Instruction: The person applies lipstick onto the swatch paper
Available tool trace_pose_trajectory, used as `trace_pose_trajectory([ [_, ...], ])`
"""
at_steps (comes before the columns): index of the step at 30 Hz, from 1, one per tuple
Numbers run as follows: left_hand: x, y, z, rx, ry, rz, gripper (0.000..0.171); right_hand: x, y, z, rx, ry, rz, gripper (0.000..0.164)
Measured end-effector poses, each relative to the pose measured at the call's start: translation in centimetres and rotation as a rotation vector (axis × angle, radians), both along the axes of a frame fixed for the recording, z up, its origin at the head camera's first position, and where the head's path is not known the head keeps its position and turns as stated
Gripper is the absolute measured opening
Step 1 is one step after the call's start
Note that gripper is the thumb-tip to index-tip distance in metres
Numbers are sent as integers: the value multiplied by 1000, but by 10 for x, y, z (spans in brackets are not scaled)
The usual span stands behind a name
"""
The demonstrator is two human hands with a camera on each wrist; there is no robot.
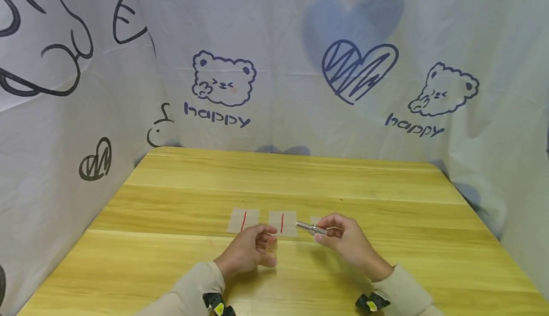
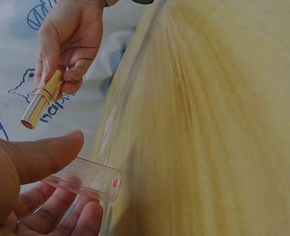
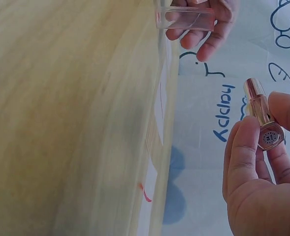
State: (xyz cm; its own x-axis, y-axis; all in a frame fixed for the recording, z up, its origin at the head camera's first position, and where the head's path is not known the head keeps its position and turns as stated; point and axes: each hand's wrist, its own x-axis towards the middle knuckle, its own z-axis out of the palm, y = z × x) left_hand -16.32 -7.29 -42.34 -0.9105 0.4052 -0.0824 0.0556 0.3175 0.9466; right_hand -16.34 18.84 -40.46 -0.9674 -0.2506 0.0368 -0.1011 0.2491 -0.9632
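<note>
My left hand (image 1: 246, 251) holds a clear plastic lipstick cap (image 2: 98, 179) between thumb and curled fingers; in the head view the see-through cap is hard to make out. To its right, my right hand (image 1: 349, 242) pinches a shiny metallic lipstick tube (image 1: 310, 228) by its base. The tube's narrower end points left, toward the left hand, and a round label shows on its base in the right wrist view. Cap and tube are apart, both held above the table. Whether any lipstick stands out of the tube cannot be told.
On the wooden table (image 1: 180, 201) lie pale paper pieces in a row. The left paper (image 1: 236, 220) and middle paper (image 1: 289, 223) each bear a red stroke. A third paper (image 1: 315, 220) is mostly hidden behind the right hand. A white curtain (image 1: 279, 20) with drawings encloses the table's back and sides.
</note>
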Motion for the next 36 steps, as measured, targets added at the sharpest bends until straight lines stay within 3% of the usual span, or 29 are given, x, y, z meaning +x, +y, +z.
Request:
trace_pose_trajectory([
  [24, -6, -1, -8, 3, 28, -32, 56, 0, -1, 4, 31, 26, 0, 25],
  [36, -8, -1, 4, 40, 17, -19, 36, -1, -1, 9, 45, 24, 4, 26],
])
